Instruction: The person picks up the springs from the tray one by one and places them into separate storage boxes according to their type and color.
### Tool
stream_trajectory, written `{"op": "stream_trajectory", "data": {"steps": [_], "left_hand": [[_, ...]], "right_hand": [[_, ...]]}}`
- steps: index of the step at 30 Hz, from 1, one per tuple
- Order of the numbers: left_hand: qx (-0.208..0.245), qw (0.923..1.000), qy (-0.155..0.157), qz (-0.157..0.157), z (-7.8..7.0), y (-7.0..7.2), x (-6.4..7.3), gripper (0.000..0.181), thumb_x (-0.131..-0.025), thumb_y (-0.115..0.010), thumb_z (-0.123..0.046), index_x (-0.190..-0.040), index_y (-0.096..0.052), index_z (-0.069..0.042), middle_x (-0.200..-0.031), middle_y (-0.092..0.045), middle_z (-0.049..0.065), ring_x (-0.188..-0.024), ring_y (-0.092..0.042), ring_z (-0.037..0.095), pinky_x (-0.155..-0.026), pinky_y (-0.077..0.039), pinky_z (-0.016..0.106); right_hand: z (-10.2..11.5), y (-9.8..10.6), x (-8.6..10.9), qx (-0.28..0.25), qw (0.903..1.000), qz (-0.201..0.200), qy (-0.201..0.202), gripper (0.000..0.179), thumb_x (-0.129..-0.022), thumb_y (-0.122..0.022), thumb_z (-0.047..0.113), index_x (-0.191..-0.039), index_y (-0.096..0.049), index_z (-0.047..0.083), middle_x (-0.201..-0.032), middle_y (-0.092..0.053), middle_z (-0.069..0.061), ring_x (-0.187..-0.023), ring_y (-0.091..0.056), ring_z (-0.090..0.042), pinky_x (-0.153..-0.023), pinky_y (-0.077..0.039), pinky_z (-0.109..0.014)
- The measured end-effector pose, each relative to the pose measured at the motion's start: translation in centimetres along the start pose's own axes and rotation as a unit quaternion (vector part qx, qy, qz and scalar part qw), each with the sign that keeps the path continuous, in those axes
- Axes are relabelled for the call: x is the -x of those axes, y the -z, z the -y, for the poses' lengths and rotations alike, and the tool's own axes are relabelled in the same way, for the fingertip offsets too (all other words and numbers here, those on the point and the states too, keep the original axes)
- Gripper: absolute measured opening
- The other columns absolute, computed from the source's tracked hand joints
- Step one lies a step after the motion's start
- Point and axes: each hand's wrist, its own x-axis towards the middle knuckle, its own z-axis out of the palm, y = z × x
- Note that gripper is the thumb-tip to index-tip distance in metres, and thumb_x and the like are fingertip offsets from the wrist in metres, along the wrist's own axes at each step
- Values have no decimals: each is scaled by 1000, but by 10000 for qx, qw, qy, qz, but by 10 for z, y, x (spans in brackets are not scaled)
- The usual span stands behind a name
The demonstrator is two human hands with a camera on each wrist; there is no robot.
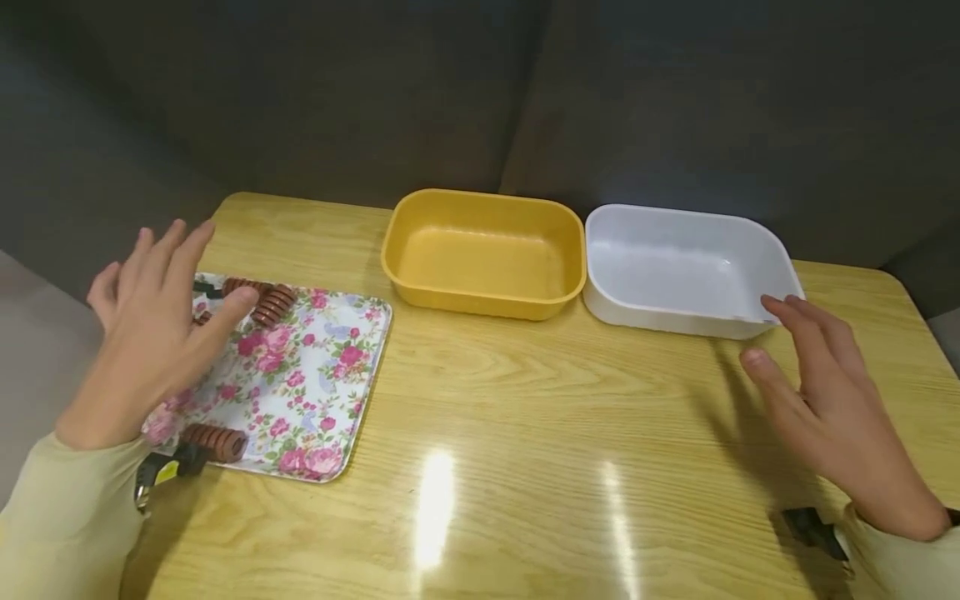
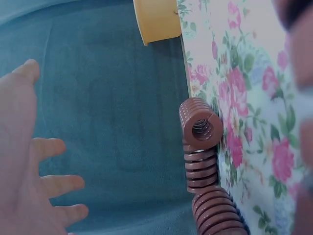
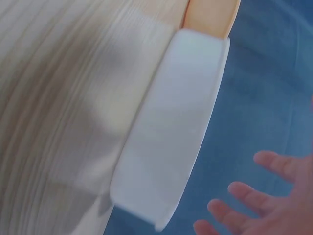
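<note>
My left hand [image 1: 153, 325] hovers over the left part of a floral tray [image 1: 300, 400], its fingers spread and holding nothing. Brown coil springs lie on that tray: one spring [image 1: 273, 306] sits close to the thumb, and another spring [image 1: 217, 443] is near the front edge by the wrist. In the left wrist view several springs line up along the tray's side, one coil spring [image 2: 201, 123] turned with its hollow end toward the camera. On the other side, my right hand [image 1: 832, 400] is in the air near the front right corner of a white bin [image 1: 675, 317], fingers apart, nothing held.
A yellow bin [image 1: 480, 302] stands left of the white one, their sides nearly touching, at the back of the wooden table [image 1: 525, 400]. Dark cloth [image 1: 480, 92] hangs behind the table. Small black devices are strapped at both wrists.
</note>
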Motion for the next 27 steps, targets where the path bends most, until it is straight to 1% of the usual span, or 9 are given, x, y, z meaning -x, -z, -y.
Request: {"op": "stream_trajectory", "data": {"steps": [2, 5, 9, 11, 13, 17, 19, 24, 27], "left_hand": [[85, 9998, -47, -169, 1, 2, -2, 82, -100, -46, -66, -165, -26, -19, -171, -23, 23, -159, -10, 51, -116, 0, 73], [141, 9992, -15, -365, 5, 5, -3, 81, -100, -47, -65, -163, -31, -17, -168, -30, 22, -155, -20, 52, -112, -5, 74], [54, 9988, 249, -409, 15, 9, -4, 82, -99, -47, -66, -163, -31, -17, -166, -33, 24, -146, -28, 59, -104, -9, 73], [-21, 9984, 417, -380, 22, 11, -4, 83, -99, -45, -67, -163, -31, -17, -164, -34, 27, -141, -31, 62, -101, -10, 73], [-105, 9979, 533, -350, 28, 12, -4, 84, -99, -43, -68, -162, -32, -14, -162, -35, 30, -139, -31, 63, -102, -11, 75], [-368, 9975, 576, -165, 37, 14, -4, 80, -100, -47, -64, -157, -41, -7, -157, -41, 33, -139, -34, 61, -107, -19, 79], [-522, 9972, 532, -61, 41, 14, -3, 76, -101, -50, -59, -153, -45, -5, -154, -44, 33, -137, -37, 61, -106, -26, 79], [-723, 9963, 435, 132, 52, 14, -4, 60, -103, -53, -43, -146, -52, -1, -144, -52, 36, -126, -48, 59, -100, -35, 76], [-808, 9956, 389, 264, 58, 15, -3, 50, -102, -52, -30, -140, -56, 1, -138, -56, 37, -111, -56, 56, -93, -40, 74]], "right_hand": [[8, -7, -2, -79, 9999, -129, 70, 57, -108, -53, 26, -160, -36, 11, -158, -32, -33, -147, -26, -54, -108, -22, -79], [20, -17, -4, -115, 9993, -313, 173, 54, -106, -56, 26, -155, -43, 8, -145, -43, -32, -129, -39, -37, -97, -34, -55], [35, -27, -6, -298, 9975, -529, 364, 52, -104, -60, 25, -152, -48, 9, -138, -50, -25, -117, -38, 3, -85, -29, -22], [43, -31, -8, -439, 9961, -559, 513, 52, -103, -62, 24, -151, -48, 9, -139, -52, -23, -118, -36, 12, -87, -28, -13], [51, -35, -11, -505, 9949, -551, 683, 52, -103, -63, 23, -151, -49, 8, -138, -53, -23, -119, -40, 7, -89, -27, -12], [66, -42, -16, -506, 9949, -389, 781, 52, -102, -65, 24, -149, -49, 7, -135, -54, -22, -118, -50, -23, -89, -31, -17], [73, -46, -18, -488, 9953, -292, 778, 52, -102, -65, 26, -148, -50, 7, -133, -54, -22, -117, -51, -33, -89, -32, -21], [90, -55, -20, -368, 9961, -38, 801, 54, -101, -66, 31, -146, -50, 8, -126, -55, -19, -116, -53, -32, -88, -35, -28], [103, -61, -20, -298, 9957, 240, 849, 56, -100, -69, 34, -147, -49, 11, -124, -55, -17, -114, -54, -29, -90, -39, -34]]}}
